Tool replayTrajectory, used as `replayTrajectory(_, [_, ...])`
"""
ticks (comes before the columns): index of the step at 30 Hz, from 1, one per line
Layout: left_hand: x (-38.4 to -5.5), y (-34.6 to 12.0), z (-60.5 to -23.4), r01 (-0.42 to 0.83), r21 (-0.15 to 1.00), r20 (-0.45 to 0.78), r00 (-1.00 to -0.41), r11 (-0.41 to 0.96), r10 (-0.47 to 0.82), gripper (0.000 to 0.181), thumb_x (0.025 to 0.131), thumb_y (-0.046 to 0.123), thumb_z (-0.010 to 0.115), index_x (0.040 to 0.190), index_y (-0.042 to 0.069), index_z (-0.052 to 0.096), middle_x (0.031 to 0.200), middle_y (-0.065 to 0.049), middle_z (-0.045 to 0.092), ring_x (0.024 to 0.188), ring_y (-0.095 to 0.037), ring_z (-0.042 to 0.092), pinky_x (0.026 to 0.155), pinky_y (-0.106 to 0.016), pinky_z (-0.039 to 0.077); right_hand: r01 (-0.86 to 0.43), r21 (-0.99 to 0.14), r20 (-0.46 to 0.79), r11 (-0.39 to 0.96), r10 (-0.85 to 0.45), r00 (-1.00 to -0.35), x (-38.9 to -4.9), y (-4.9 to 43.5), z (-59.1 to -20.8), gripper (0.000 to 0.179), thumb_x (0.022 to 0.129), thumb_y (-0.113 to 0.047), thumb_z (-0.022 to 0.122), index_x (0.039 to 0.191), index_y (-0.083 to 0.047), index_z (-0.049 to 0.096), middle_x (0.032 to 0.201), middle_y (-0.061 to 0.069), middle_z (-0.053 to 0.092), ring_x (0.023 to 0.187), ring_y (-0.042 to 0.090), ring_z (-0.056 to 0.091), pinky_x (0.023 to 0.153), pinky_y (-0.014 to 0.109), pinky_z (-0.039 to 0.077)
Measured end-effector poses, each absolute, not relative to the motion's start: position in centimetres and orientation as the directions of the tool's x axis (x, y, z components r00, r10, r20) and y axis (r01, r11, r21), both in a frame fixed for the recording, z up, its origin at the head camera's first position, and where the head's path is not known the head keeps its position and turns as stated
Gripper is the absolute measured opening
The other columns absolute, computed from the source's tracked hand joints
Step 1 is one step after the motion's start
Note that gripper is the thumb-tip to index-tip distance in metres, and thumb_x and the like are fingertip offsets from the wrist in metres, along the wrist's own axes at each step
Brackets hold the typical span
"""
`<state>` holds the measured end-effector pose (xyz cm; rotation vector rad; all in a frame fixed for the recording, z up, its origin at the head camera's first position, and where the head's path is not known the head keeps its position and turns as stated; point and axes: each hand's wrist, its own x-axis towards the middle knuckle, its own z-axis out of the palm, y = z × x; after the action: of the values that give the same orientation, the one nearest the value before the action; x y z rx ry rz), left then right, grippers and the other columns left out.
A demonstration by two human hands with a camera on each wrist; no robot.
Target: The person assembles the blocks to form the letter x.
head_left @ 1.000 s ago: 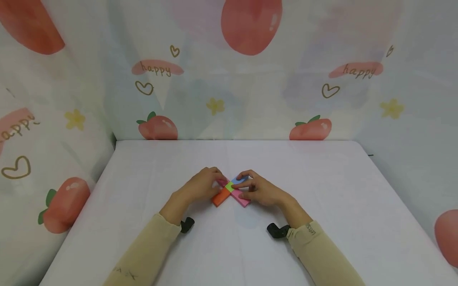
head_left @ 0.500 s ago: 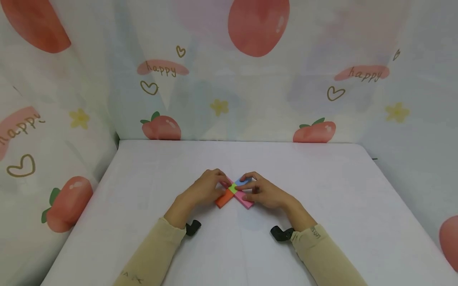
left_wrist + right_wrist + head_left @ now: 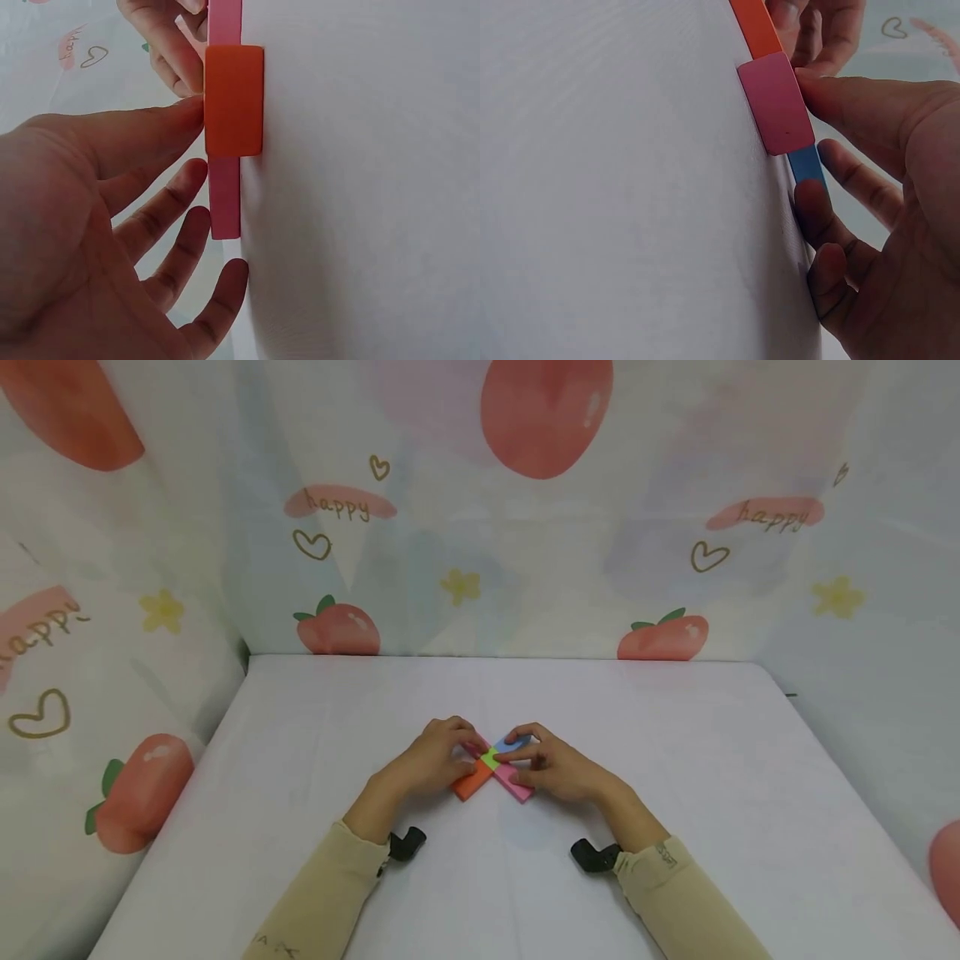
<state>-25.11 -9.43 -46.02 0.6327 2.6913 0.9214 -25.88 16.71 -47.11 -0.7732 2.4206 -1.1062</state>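
Note:
Flat blocks lie in an X on the white table: an orange block (image 3: 468, 786) at front left, a pink block (image 3: 517, 790) at front right, a blue block (image 3: 511, 745) at back right and a second pink block (image 3: 225, 202) at back left. A small green square (image 3: 490, 758) sits where they meet. My left hand (image 3: 432, 757) touches the orange block with its thumb, its other fingers spread over the back-left pink block. The right hand (image 3: 564, 767) rests its thumb on the front pink block, with a fingertip at the green square and others by the blue block.
The white-covered table (image 3: 645, 718) spreads around the blocks. Behind it and at both sides hang cloths (image 3: 525, 552) printed with fruit, hearts and flowers. A black camera mount (image 3: 596, 856) juts from the right wrist, and another black mount (image 3: 407, 843) from the left.
The whole view has shifted slightly, so hands and blocks appear a little further right and lower. Both hands keep their fingers on the blocks, and the X shape looks the same.

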Motion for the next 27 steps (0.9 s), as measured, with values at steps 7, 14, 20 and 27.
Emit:
replayTrajectory(7, [-24.8, -9.1, -45.8, 0.354, 0.575, -0.078, -0.874, 0.738, 0.48, 0.027, 0.099, 0.024, 0.07, 0.126, 0.023, 0.067, 0.135, 0.001, 0.055, 0.131, -0.029, 0.045, 0.106, -0.052, 0.042, -0.377, -0.722, -0.082, 0.58, -0.614, -0.785, -25.6, 16.6, -46.9, 0.037, 0.098, -0.027, 0.073, 0.135, -0.025, 0.071, 0.147, -0.001, 0.044, 0.085, 0.014, 0.055, 0.079, 0.027, 0.045])
replayTrajectory(14, [-24.6, -9.4, -45.3, 0.395, 0.526, -0.052, -0.869, 0.753, 0.492, 0.03, 0.099, 0.031, 0.069, 0.128, 0.022, 0.065, 0.136, 0.0, 0.052, 0.134, -0.031, 0.043, 0.104, -0.054, 0.041, -0.469, -0.634, -0.038, 0.615, -0.631, -0.775, -25.5, 15.9, -46.3, 0.036, 0.099, -0.026, 0.071, 0.135, -0.029, 0.07, 0.147, -0.005, 0.046, 0.077, 0.01, 0.058, 0.073, 0.026, 0.047])
replayTrajectory(20, [-24.5, -9.4, -44.6, 0.393, 0.511, -0.046, -0.875, 0.765, 0.481, 0.035, 0.1, 0.034, 0.067, 0.132, 0.021, 0.064, 0.135, 0.001, 0.057, 0.131, -0.027, 0.046, 0.102, -0.051, 0.043, -0.486, -0.63, -0.014, 0.606, -0.634, -0.773, -25.8, 15.6, -46.0, 0.037, 0.099, -0.024, 0.071, 0.135, -0.027, 0.07, 0.144, -0.004, 0.05, 0.081, 0.011, 0.059, 0.076, 0.028, 0.048])
replayTrajectory(27, [-24.9, -10.1, -43.3, 0.374, 0.54, -0.018, -0.89, 0.754, 0.455, 0.043, 0.1, 0.034, 0.067, 0.14, 0.021, 0.06, 0.138, 0.0, 0.06, 0.132, -0.026, 0.048, 0.109, -0.051, 0.044, -0.465, -0.624, 0.021, 0.628, -0.582, -0.813, -26.6, 15.6, -44.7, 0.042, 0.098, -0.023, 0.07, 0.14, -0.025, 0.066, 0.137, -0.001, 0.055, 0.092, 0.013, 0.059, 0.08, 0.031, 0.052])
